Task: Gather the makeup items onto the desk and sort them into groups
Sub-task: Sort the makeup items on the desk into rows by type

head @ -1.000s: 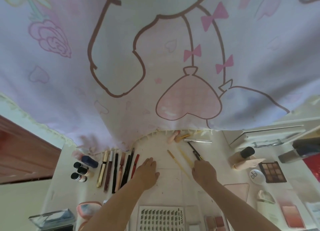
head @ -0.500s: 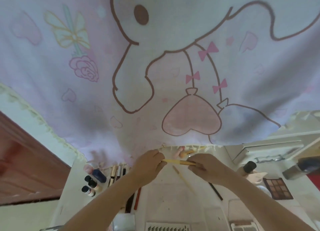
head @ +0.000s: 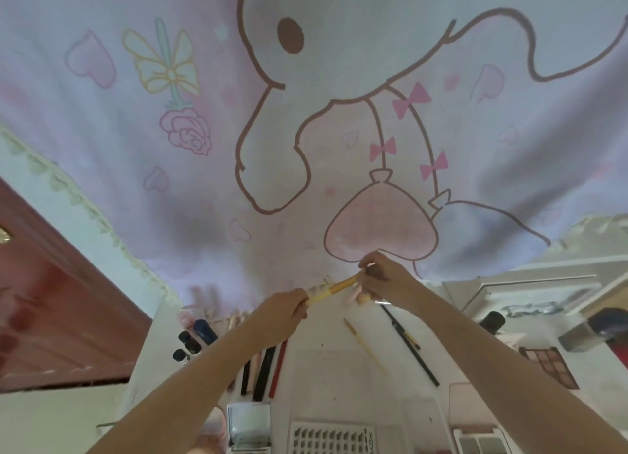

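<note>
Both hands hold a yellow makeup pencil (head: 334, 287) above the desk (head: 323, 358): the left hand (head: 283, 312) grips its near-left end, the right hand (head: 382, 278) pinches its far-right end.

Single head-worn wide-angle view, close above the surface (head: 323, 358). It faced forward, tilted up; a printed curtain (head: 204, 181) filled most of the frame.

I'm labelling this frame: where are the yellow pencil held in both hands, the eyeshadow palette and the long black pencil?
yellow pencil (head: 334, 287), head view, mid-shaft
brown eyeshadow palette (head: 550, 367), head view, pans
long black pencil (head: 409, 344), head view, mid-shaft
</note>
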A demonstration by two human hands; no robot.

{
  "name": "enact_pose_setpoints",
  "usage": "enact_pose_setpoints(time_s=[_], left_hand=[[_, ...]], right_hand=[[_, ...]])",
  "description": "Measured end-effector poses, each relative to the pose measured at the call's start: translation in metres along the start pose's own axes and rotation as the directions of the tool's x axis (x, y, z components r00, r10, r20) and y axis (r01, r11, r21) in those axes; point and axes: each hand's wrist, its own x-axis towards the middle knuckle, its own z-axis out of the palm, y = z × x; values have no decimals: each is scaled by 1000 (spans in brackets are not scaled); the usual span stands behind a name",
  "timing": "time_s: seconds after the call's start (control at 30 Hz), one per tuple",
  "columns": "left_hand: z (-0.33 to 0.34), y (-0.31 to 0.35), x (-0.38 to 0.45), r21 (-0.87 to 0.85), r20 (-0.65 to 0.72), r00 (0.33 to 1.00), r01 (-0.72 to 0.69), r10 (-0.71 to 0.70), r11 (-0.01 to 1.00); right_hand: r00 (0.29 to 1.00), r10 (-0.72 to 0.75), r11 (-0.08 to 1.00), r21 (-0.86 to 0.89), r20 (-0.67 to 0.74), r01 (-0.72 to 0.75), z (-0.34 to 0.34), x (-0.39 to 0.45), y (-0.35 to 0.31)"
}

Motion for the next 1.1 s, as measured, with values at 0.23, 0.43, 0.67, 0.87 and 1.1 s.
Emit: enact_pose_setpoints(time_s=[0.23,0.43,0.67,0.87,1.1], left_hand=[[43,-25,-1,-124,15,952,306,-307,944],[66,-32,6,-296,123,905,425,-407,856],[79,-31,22,-484,100,790,570,-605,664],[88,-6,35,-724,325,801,553,-502,413],[91,-13,40,-772,373,818,536,-438,343]], right_hand=[[936,352,710,-658,23,-251,48,10,93],[912,403,662,-661,-83,-353,81,13,116],[898,392,802,-404,-199,-439,62,33,103],[911,408,789,524,-61,-319,64,21,78],[898,431,750,518,90,-412,67,26,88]])
